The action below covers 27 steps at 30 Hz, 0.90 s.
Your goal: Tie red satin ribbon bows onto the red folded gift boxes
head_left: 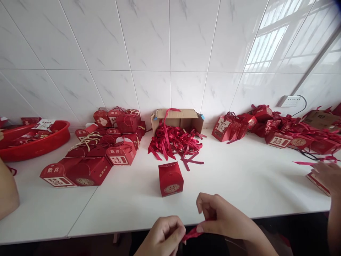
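Note:
At the table's front edge, my left hand (166, 236) pinches one end of a red ribbon (192, 233). My right hand (221, 218) grips the same ribbon a short way along, thumb pressed on it. Just beyond both hands a small red gift box (171, 180) stands upright and closed, with a round gold emblem on its front. Neither hand touches it. Behind the box, a heap of red ribbons (176, 140) spills out of an opened cardboard box (198, 122) lying against the wall.
Several red gift boxes (89, 170) are grouped on the left, some with cord handles. A red basin (34, 151) stands at far left. More ribboned boxes (301, 137) line the right. Another person's hand (329, 176) works there, and a person's arm (7, 192) shows at left.

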Tool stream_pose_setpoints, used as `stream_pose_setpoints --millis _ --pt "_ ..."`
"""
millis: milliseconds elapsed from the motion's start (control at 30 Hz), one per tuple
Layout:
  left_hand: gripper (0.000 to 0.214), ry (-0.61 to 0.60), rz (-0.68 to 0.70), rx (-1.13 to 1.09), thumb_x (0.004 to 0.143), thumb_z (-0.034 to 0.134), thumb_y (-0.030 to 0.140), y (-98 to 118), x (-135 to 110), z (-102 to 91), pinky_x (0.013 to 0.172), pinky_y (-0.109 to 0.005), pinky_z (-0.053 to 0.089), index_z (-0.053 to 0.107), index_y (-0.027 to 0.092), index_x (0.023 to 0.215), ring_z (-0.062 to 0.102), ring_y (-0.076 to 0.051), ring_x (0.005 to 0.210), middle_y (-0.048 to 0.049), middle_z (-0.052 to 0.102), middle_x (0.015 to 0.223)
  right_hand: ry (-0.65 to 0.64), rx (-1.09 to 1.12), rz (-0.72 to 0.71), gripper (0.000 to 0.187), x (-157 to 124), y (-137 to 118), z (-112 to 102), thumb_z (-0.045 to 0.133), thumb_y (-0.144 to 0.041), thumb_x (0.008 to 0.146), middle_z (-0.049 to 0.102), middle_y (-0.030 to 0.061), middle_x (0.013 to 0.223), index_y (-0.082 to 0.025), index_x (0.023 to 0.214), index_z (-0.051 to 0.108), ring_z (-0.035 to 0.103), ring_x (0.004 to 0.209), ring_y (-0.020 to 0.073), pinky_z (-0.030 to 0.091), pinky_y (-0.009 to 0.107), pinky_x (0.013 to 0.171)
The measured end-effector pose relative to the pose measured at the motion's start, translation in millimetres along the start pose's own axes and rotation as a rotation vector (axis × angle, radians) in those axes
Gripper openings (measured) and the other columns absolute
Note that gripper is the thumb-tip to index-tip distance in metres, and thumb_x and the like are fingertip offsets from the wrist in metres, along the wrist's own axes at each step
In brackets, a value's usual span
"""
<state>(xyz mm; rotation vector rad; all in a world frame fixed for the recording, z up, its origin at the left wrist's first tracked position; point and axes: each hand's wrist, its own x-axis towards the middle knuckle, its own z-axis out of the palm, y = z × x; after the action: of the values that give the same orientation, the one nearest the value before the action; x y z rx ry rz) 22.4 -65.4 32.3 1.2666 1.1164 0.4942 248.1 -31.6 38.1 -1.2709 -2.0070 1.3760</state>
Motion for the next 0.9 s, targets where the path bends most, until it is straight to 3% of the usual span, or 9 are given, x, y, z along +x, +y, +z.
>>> stream_pose_setpoints --millis 100,233,433,600,767,900 --pt "0.045 0.016 0.044 -0.026 0.079 0.051 0.063 -3.9 0.0 -0.3 0.055 -0.022 0.030 0.050 0.018 0.075 0.032 -0.009 0.053 0.0066 0.036 0.055 0.015 -0.092 0.003 0.027 2.9 0.7 3.9 0.074 -0.040 0.072 0.036 -0.0099 0.052 -0.020 0.086 0.061 0.030 0.050 0.0063 0.024 0.019 0.048" --pt "0.043 0.056 0.027 0.027 0.064 0.071 0.054 -16.1 6.5 -1.2 0.054 -0.020 0.028 0.049 0.018 0.073 0.031 -0.008 0.057 0.0063 0.037 0.064 0.032 -0.161 0.018 0.027 2.9 4.3 7.8 0.072 -0.042 0.072 0.034 -0.0082 0.049 -0.018 0.066 0.062 0.027 0.048 0.0062 0.020 0.021 0.044" --pt "0.038 0.147 0.072 0.115 0.071 0.066 0.047 -18.4 15.1 3.0 0.051 -0.022 0.026 0.044 0.018 0.060 0.029 -0.009 0.054 0.0062 0.034 0.057 0.093 -0.185 -0.003 0.031 1.8 1.0 8.4 0.074 -0.044 0.070 0.038 -0.0071 0.049 -0.017 0.062 0.060 0.029 0.049 0.0065 0.021 0.021 0.045" --pt "0.034 0.151 0.092 0.111 0.078 0.058 0.051 -14.2 15.3 2.6 0.052 -0.023 0.027 0.055 0.018 0.074 0.028 -0.010 0.052 0.0079 0.027 0.053 0.147 -0.164 -0.037 0.036 5.3 -3.2 8.5 0.070 -0.044 0.074 0.033 -0.0075 0.048 -0.017 0.057 0.054 0.025 0.049 0.0063 0.020 0.021 0.044" --pt "0.036 0.256 0.097 0.080 0.074 0.062 0.050 -16.2 18.7 -2.2 0.056 -0.024 0.033 0.062 0.016 0.085 0.038 -0.011 0.055 0.0060 0.038 0.056 0.170 -0.186 -0.034 0.033 7.3 -9.1 5.2 0.070 -0.042 0.074 0.035 -0.0074 0.048 -0.017 0.058 0.054 0.026 0.049 0.0065 0.021 0.020 0.044" --pt "0.032 0.176 0.105 0.060 0.078 0.060 0.047 -10.6 18.2 -6.2 0.049 -0.022 0.024 0.062 0.016 0.087 0.026 -0.009 0.048 0.0096 0.026 0.048 0.190 -0.205 -0.049 0.035 8.4 -12.9 4.4 0.068 -0.045 0.075 0.034 -0.0073 0.049 -0.018 0.059 0.054 0.025 0.048 0.0069 0.022 0.021 0.045"
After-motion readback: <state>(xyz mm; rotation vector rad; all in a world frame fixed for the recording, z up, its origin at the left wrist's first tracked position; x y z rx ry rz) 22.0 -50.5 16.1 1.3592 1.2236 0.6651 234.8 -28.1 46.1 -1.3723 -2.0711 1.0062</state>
